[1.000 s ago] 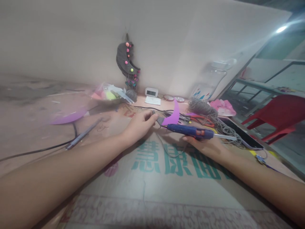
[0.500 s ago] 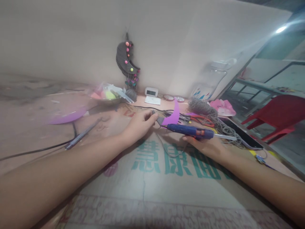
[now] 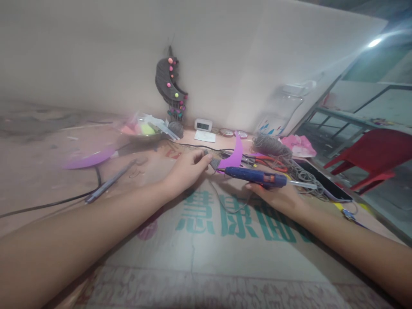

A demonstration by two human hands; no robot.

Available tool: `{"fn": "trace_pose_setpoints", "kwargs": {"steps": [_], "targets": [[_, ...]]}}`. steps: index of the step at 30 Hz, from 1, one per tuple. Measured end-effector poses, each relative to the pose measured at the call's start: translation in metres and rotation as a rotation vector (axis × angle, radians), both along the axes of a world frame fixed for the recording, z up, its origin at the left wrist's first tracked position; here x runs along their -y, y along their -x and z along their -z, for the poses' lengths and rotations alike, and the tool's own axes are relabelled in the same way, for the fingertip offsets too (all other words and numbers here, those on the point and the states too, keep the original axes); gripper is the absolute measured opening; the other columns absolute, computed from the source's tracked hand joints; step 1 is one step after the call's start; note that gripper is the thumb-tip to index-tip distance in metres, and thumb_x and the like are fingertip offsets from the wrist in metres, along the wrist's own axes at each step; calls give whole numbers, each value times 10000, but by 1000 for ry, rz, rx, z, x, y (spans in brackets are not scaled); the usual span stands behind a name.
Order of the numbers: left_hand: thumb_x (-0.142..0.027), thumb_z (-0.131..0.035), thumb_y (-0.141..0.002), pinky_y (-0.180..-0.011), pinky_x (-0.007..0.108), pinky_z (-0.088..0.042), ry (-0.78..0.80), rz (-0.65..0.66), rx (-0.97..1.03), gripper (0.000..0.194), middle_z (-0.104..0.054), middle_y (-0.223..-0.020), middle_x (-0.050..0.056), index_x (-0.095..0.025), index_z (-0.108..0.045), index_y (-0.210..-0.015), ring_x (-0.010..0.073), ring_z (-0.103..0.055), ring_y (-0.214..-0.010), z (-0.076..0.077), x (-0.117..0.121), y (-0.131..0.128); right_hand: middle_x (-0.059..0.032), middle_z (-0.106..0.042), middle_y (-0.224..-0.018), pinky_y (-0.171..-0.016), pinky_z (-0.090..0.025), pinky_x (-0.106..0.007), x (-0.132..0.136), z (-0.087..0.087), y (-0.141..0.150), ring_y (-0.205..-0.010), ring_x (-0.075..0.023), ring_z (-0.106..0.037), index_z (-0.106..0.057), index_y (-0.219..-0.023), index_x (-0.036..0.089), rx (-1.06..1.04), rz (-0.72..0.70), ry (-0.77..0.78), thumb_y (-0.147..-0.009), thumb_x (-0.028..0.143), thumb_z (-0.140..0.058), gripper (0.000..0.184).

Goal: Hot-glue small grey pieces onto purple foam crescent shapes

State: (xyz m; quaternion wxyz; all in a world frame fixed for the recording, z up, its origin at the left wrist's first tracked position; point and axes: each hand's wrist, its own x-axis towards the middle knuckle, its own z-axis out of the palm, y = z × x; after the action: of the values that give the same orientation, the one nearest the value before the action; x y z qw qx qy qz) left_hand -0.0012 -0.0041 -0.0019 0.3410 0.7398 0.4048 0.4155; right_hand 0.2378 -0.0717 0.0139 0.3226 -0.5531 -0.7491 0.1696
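Observation:
Pinched in my left hand (image 3: pixel 191 168) is the yarn-wrapped end of a purple crescent cutout (image 3: pixel 236 155). Grey yarn (image 3: pixel 215 163) covers the crescent near my fingers; the rest curves up bare to the right. My right hand (image 3: pixel 273 196) grips a blue glue gun (image 3: pixel 254 175) with a clear glue stick out of its back. Its nozzle points left and lies at the crescent's lower edge, by the edge of the yarn; I cannot tell if it touches. A loose strand of grey yarn (image 3: pixel 230 211) loops below.
A grey yarn skein (image 3: pixel 273 147), red-handled pliers (image 3: pixel 273 162) and a phone (image 3: pixel 322 180) lie to the right. A bowl (image 3: pixel 141 136) of colourful items, a purple piece (image 3: pixel 90 159) and a cord (image 3: pixel 48 204) are left. Behind stand a small clock (image 3: pixel 203 125) and a bottle (image 3: pixel 280 112); a decorated crescent (image 3: pixel 167 79) hangs above.
The view has shifted slightly. Both hands, the glue gun and the crescent keep nearly the same positions relative to each other.

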Motion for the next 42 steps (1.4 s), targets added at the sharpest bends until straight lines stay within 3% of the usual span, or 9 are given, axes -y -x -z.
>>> {"fn": "trace_pose_setpoints", "kwargs": {"steps": [15,20,32,42], "targets": [[-431,-452,-882,-600,254,-332,7,-6,-31,356,-502,-608,-33,-183,-456,-626,129,-481,-601,-2,1,0,-22,-615,-683,-611,-530,-358,-1,0,0,-655,-219,-616,-548,-757,235,-6,47,-55,-754,399,-624,181],[-424,-454,-886,-598,248,-332,5,-6,-29,345,-550,-635,-26,-179,-475,-644,126,-488,-611,-1,1,0,-35,-652,-754,-662,-534,-368,-2,2,-2,-731,-243,-634,-589,-836,232,-23,58,-69,-755,388,-644,184],[-399,-463,-891,-597,248,-332,13,-15,-45,332,-591,-657,-23,-178,-488,-645,125,-508,-614,-4,3,0,-20,-612,-691,-597,-502,-340,-4,2,-2,-653,-212,-589,-563,-726,230,-22,67,-89,-757,383,-633,171],[-411,-454,-897,-606,249,-333,-16,-7,-57,345,-520,-602,-37,-184,-475,-639,125,-481,-599,-1,2,0,-39,-635,-705,-638,-522,-355,-5,3,-3,-683,-225,-607,-579,-723,223,-7,121,-107,-750,415,-619,198]]}}
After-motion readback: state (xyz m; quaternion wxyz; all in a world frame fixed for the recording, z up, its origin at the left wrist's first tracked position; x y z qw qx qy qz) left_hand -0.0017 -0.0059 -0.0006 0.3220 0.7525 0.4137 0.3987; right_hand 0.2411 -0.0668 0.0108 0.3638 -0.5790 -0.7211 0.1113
